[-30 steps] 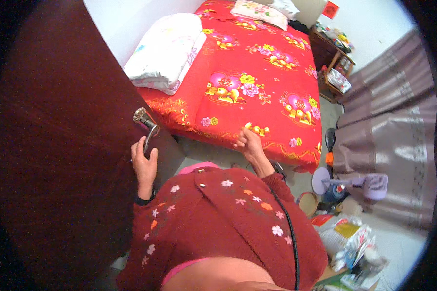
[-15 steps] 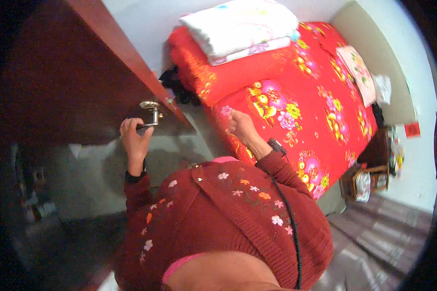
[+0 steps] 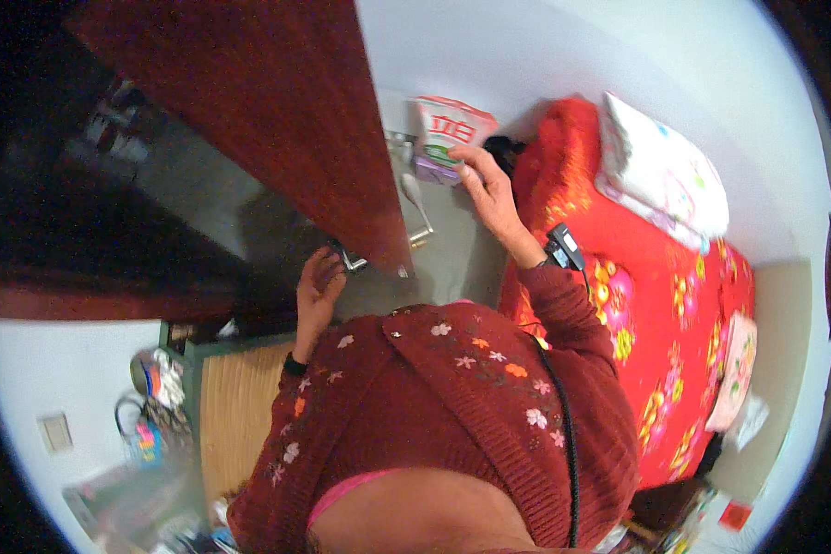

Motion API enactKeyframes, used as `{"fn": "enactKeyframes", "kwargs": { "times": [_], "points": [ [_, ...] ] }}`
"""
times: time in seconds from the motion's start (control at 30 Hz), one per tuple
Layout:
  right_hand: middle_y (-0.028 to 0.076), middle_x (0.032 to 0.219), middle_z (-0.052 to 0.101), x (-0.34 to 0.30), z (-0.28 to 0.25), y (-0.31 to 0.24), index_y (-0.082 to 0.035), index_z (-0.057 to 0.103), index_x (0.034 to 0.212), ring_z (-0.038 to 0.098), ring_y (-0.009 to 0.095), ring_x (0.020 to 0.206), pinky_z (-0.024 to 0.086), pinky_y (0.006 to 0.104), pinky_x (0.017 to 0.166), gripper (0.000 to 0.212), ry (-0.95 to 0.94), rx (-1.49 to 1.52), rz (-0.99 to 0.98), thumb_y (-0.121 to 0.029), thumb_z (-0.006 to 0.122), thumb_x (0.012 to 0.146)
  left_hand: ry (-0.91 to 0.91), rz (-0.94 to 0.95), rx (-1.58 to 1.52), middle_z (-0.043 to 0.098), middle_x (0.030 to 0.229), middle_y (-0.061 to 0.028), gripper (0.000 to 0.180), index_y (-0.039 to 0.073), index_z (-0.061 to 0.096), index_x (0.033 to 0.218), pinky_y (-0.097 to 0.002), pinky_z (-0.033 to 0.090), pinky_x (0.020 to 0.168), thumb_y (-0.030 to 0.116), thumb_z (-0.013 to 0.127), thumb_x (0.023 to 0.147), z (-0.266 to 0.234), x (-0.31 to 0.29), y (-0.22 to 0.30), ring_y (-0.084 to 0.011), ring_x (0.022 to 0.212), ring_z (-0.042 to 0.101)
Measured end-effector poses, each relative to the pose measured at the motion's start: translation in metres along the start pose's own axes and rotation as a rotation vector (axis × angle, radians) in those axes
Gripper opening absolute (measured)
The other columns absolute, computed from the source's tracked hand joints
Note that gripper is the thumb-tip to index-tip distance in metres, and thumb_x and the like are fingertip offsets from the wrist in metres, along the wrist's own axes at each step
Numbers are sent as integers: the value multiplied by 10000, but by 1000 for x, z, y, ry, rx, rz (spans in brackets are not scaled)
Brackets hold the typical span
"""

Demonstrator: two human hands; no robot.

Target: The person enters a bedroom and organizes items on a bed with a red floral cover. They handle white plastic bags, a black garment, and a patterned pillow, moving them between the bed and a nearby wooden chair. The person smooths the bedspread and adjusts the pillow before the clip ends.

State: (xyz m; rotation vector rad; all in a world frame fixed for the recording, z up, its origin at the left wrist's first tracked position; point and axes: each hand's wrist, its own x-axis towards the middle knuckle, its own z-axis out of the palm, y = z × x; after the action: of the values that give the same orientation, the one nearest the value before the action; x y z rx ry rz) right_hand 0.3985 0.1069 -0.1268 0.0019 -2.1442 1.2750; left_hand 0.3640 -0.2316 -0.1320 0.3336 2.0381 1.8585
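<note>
A dark red-brown door (image 3: 258, 111) stands ajar in front of me, seen from above its top edge. On its near side is a metal lever handle (image 3: 351, 263). My left hand (image 3: 318, 294) is right beside that lever, fingers loosely bent and the thumb apart; whether the fingertips touch it I cannot make out. The other lever handle (image 3: 415, 198) sticks out from the door's far face. My right hand (image 3: 491, 194) is raised past the door edge with fingers apart, holding nothing. Behind its fingertips shows a white and red plastic bag (image 3: 451, 129).
A bed with a red flowered cover (image 3: 609, 323) runs along the right, bearing a folded white quilt (image 3: 665, 175) and a pink pillow (image 3: 735, 369). At lower left are a slatted wooden board (image 3: 240, 415) with a green frame and assorted clutter beside a white wall.
My view has turned left, and the door stands at a different angle with its far side showing. My left hand has loosened from the lever. My right hand has moved from over the bed toward the bag.
</note>
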Motion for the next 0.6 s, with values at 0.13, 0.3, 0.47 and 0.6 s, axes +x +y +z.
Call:
{"fn": "enactKeyframes", "kwargs": {
  "times": [0.13, 0.3, 0.47, 0.6],
  "points": [
    [140, 1138, 565, 3, 93, -40, -19, 571, 1064, 481, 296, 1153, 356, 398, 991, 236, -323, -63, -279, -158, 502, 887, -21, -36, -21, 535, 1195, -112, 520, 3, 378, 1305, -296, 431, 883, 68, 597, 838, -59, -37, -4, -166, 1020, 538],
    [89, 1045, 607, 27, 169, -93, -59, 632, 953, 489, 302, 1132, 375, 442, 972, 181, -620, -39, -489, -181, 543, 853, 182, 44, -34, 575, 1138, -108, 511, -10, 364, 1306, -289, 438, 863, 89, 581, 855, -97, -73, 10, -156, 999, 546],
    [133, 899, 613, 50, 255, -111, -23, 614, 799, 550, 317, 975, 427, 432, 871, 181, -709, -19, -796, -182, 544, 850, 555, 7, -36, 577, 1137, -98, 436, 2, 427, 1263, -279, 441, 845, 72, 568, 856, -122, -89, 0, -142, 993, 545],
    [164, 762, 611, 64, 309, -118, -44, 589, 711, 577, 353, 765, 463, 442, 676, 263, -966, -62, -863, -251, 533, 863, 831, 2, -250, 591, 1105, -84, 340, 18, 509, 1180, -263, 443, 822, 58, 569, 848, -117, -90, -23, -137, 971, 553]
  ]
}}
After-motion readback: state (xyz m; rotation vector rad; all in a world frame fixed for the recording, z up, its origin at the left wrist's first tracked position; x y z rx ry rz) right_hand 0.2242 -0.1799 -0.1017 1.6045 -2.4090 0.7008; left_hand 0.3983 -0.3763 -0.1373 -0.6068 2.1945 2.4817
